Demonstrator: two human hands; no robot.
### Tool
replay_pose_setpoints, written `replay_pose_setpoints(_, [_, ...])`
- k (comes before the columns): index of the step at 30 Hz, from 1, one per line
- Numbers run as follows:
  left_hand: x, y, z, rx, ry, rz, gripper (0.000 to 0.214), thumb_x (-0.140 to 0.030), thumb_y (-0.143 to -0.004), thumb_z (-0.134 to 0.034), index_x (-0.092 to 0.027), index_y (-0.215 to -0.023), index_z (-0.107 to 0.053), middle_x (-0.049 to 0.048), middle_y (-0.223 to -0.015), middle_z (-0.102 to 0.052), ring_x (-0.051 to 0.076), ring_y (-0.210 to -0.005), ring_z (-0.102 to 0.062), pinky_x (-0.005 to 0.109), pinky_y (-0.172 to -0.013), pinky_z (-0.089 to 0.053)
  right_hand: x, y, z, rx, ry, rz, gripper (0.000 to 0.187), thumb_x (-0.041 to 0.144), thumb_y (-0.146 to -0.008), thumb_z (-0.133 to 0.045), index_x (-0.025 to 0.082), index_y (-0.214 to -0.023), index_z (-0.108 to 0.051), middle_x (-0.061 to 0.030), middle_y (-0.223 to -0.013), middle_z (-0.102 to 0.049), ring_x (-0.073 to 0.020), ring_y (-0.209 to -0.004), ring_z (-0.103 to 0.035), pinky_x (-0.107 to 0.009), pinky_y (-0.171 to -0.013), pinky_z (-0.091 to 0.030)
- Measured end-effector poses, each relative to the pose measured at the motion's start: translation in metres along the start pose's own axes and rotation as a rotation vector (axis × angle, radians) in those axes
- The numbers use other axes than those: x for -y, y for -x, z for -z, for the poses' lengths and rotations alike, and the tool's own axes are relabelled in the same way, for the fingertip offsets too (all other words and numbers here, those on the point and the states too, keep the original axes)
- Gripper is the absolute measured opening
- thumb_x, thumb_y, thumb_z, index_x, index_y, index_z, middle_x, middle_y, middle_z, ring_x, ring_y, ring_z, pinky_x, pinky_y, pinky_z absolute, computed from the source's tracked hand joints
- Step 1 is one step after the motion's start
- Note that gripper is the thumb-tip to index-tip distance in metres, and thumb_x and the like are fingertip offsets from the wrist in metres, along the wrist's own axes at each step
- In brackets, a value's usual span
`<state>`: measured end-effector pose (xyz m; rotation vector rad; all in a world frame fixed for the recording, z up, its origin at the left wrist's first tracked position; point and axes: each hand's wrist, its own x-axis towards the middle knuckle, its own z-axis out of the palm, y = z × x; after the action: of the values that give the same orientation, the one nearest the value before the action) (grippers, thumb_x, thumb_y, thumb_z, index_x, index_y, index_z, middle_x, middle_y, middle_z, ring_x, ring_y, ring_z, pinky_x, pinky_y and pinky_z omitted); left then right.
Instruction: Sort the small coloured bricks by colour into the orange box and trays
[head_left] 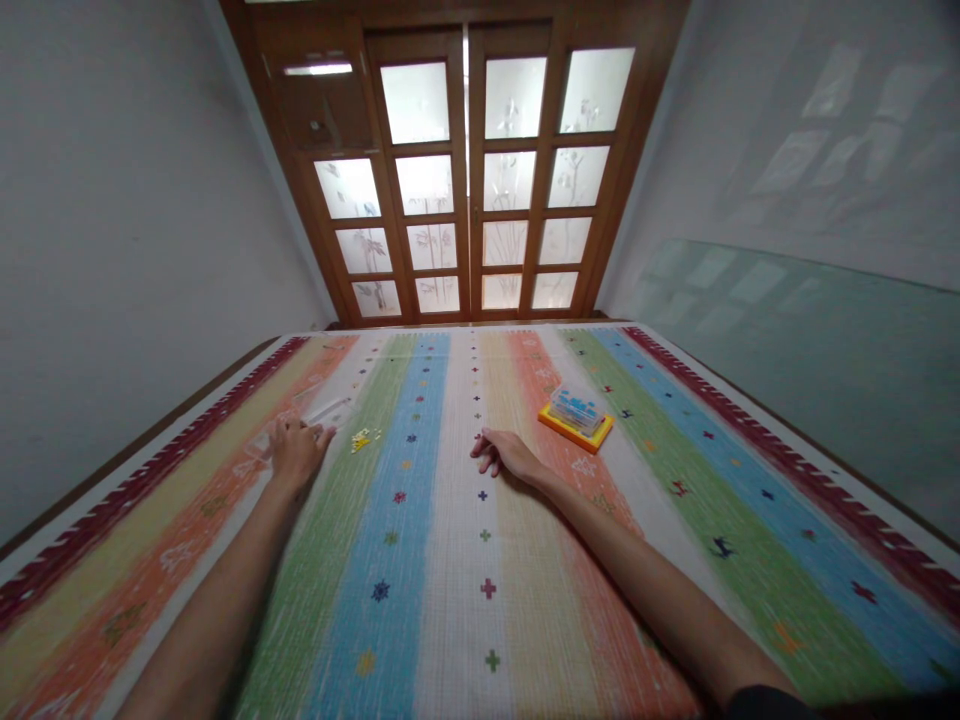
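On the left side of the striped tablecloth, my left hand (296, 452) is closed over a clear plastic piece (259, 445), which shows at the side of the fingers. Just past that hand lies a clear, straight-edged strip (330, 408). A small heap of yellow and white pieces (362, 440) sits to its right, apart from the hand. Near the middle, my right hand (504, 455) hovers or rests low over the cloth, fingers loosely bent and apart, holding nothing visible. To its right, a clear box with blue pieces (576, 408) stands on a yellow-orange tray (574, 435).
A long table wears a striped, patterned tablecloth (450, 600). Beyond its far edge are wooden doors with frosted panes (469, 180). Grey walls rise on both sides, and a pale green glass panel (810, 340) leans along the right.
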<state>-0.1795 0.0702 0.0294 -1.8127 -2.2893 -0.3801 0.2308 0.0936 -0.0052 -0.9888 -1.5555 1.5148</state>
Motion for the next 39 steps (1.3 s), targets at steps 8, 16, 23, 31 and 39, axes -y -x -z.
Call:
replay_pose_setpoints(8, [0.007, 0.004, -0.006, -0.032, 0.097, 0.018, 0.048, -0.044, -0.088, -0.043, -0.012, -0.094, -0.077, 0.0200, -0.103, -0.064, 0.037, -0.108, -0.054, 0.052, -0.099, -0.045, -0.001, 0.000, 0.001, 0.004, 0.010, 0.007, 0.051, 0.059, -0.090, -0.048, 0.014, -0.075, -0.067, -0.0119, -0.080, -0.072, -0.0139, -0.053, -0.064, -0.022, -0.041, -0.046])
replay_pose_setpoints(16, [0.010, 0.019, -0.004, -0.040, 0.147, 0.038, 0.048, -0.046, -0.087, -0.043, -0.014, -0.093, -0.077, 0.0185, -0.106, -0.066, 0.034, -0.100, -0.061, 0.048, -0.096, -0.048, -0.002, 0.000, 0.001, 0.011, 0.015, 0.010, 0.051, 0.058, -0.091, -0.047, 0.014, -0.075, -0.066, -0.0120, -0.080, -0.073, -0.0133, -0.054, -0.064, -0.021, -0.042, -0.046])
replay_pose_setpoints(23, [0.009, 0.030, -0.005, -0.075, 0.168, 0.053, 0.046, -0.048, -0.086, -0.045, -0.016, -0.094, -0.078, 0.0163, -0.105, -0.064, 0.034, -0.102, -0.059, 0.048, -0.096, -0.049, -0.001, 0.001, 0.001, 0.010, 0.010, 0.013, 0.051, 0.059, -0.092, -0.048, 0.014, -0.075, -0.066, -0.0111, -0.080, -0.073, -0.0129, -0.054, -0.064, -0.020, -0.042, -0.046])
replay_pose_setpoints(31, [0.003, 0.031, -0.007, -0.141, 0.187, 0.061, 0.049, -0.049, -0.085, -0.047, -0.014, -0.105, -0.075, 0.0174, -0.109, -0.060, 0.035, -0.104, -0.059, 0.049, -0.097, -0.050, 0.000, 0.002, 0.001, 0.000, 0.012, 0.015, 0.051, 0.060, -0.091, -0.049, 0.015, -0.075, -0.066, -0.0102, -0.077, -0.073, -0.0126, -0.053, -0.063, -0.020, -0.042, -0.046])
replay_pose_setpoints(39, [0.002, 0.045, -0.001, -0.174, 0.163, 0.037, 0.051, -0.042, -0.087, -0.048, -0.009, -0.119, -0.067, 0.0193, -0.111, -0.059, 0.035, -0.105, -0.059, 0.049, -0.096, -0.050, -0.001, 0.002, 0.000, -0.004, 0.022, 0.013, 0.052, 0.061, -0.089, -0.048, 0.015, -0.074, -0.066, -0.0112, -0.079, -0.072, -0.0128, -0.053, -0.064, -0.021, -0.042, -0.045])
